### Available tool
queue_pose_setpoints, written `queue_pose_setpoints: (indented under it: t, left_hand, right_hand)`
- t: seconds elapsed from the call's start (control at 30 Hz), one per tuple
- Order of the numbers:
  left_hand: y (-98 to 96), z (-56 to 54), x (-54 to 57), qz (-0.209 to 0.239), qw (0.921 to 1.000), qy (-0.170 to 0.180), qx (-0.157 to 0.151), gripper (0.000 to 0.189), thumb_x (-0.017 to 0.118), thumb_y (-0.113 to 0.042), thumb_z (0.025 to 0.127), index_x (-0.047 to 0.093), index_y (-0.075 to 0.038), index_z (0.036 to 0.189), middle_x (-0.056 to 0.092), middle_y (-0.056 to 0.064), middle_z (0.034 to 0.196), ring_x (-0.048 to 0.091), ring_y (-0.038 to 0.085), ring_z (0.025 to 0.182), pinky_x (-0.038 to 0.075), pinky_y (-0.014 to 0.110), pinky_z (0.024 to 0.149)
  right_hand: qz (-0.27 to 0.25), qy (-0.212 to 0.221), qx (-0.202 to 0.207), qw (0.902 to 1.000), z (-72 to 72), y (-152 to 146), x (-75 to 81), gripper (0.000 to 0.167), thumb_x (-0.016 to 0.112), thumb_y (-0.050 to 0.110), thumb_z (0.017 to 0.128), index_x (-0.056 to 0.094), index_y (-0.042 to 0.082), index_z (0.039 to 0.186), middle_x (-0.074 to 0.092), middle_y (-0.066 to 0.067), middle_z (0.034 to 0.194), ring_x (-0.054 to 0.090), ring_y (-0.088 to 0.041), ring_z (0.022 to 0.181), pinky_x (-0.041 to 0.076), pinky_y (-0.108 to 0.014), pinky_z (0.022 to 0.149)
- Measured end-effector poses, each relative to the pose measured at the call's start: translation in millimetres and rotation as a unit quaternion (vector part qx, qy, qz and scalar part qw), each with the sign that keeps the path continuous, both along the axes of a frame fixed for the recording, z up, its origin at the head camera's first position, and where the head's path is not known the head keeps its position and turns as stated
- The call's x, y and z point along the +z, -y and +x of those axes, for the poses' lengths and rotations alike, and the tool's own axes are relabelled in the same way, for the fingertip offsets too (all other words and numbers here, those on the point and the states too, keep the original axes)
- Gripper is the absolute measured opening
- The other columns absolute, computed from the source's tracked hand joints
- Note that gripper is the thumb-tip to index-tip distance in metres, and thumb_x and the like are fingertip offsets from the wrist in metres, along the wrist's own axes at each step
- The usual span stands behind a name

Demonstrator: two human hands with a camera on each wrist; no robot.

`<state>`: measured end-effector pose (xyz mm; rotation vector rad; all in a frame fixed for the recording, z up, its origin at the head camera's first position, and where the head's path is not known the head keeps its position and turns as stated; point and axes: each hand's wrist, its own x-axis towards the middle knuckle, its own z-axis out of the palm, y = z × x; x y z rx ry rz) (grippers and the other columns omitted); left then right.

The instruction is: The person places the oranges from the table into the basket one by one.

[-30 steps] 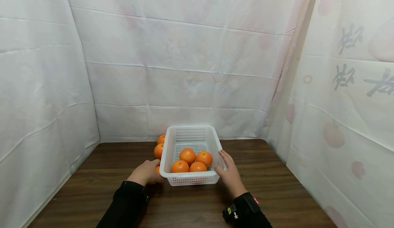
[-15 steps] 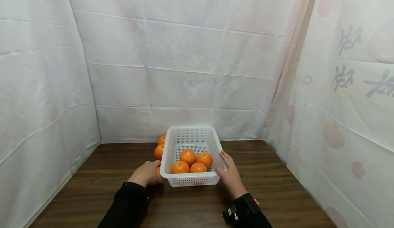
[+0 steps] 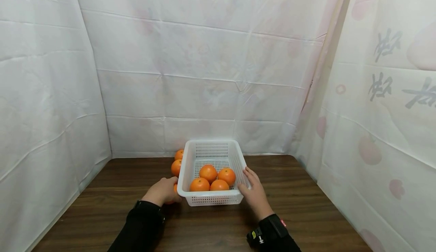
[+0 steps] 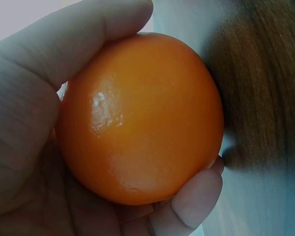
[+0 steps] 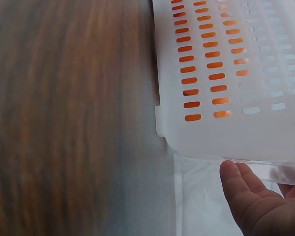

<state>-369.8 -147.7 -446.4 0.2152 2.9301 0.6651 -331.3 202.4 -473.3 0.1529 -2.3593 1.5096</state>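
Note:
My left hand (image 3: pixel 163 191) grips an orange (image 4: pixel 142 118) low at the left of the white plastic basket (image 3: pixel 218 198). Thumb and fingers wrap round the fruit in the left wrist view; in the head view the hand covers most of it. At the basket's right side, my right hand (image 3: pixel 255 194) touches the rim near the front corner, fingers fairly straight. The right wrist view shows its fingertips (image 5: pixel 230 172) right at the rim. Inside the basket, several oranges (image 3: pixel 208 173) lie together toward the front.
Two more oranges, one nearer (image 3: pixel 176 167) and one farther (image 3: pixel 178 154), sit along the basket's left side, partly hidden by it. The dark wooden table (image 3: pixel 211 229) ends at a white hanging cloth (image 3: pixel 201 74) behind, with similar cloth on both sides.

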Motion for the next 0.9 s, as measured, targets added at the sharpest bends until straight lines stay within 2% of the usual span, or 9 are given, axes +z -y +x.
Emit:
queue_pose_setpoints:
  t: [0.4, 0.7, 0.9]
  left_hand:
    - [-0.6, 2.6, 1.8, 0.002, 1.0, -0.003, 0.003, 0.064, 0.095, -0.03, 0.072, 0.069, -0.018, 0.128, 0.07, 0.012, 0.118, 0.062, 0.027, 0.096, 0.055, 0.058, 0.094]
    - [-0.5, -0.5, -0.2, 0.01, 0.9999, -0.001, 0.003, 0.065, 0.096, -0.028, 0.07, 0.069, -0.017, 0.128, 0.07, 0.013, 0.12, 0.063, 0.028, 0.098, 0.054, 0.06, 0.096]
    - [2.8, -2.4, -1.2, 0.021, 0.9998, -0.003, -0.004, 0.062, 0.096, -0.027, 0.069, 0.07, -0.018, 0.125, 0.071, 0.01, 0.114, 0.062, 0.026, 0.094, 0.055, 0.054, 0.092]
  right_hand:
    - [-0.002, 0.007, 0.001, 1.0, 0.0, 1.0, -0.6, 0.064, 0.069, 0.014, 0.094, 0.053, -0.001, 0.154, 0.04, -0.013, 0.17, 0.038, -0.042, 0.155, 0.034, -0.065, 0.123]
    - [-0.001, 0.005, 0.004, 1.0, -0.8, -0.1, -1.0, 0.063, 0.069, 0.014, 0.094, 0.054, 0.0, 0.154, 0.04, -0.014, 0.17, 0.037, -0.043, 0.156, 0.034, -0.066, 0.123]
    - [-0.01, 0.002, 0.005, 0.9999, -0.5, -0.2, -2.1, 0.063, 0.069, 0.014, 0.093, 0.055, 0.0, 0.153, 0.041, -0.013, 0.17, 0.038, -0.042, 0.155, 0.034, -0.065, 0.123]
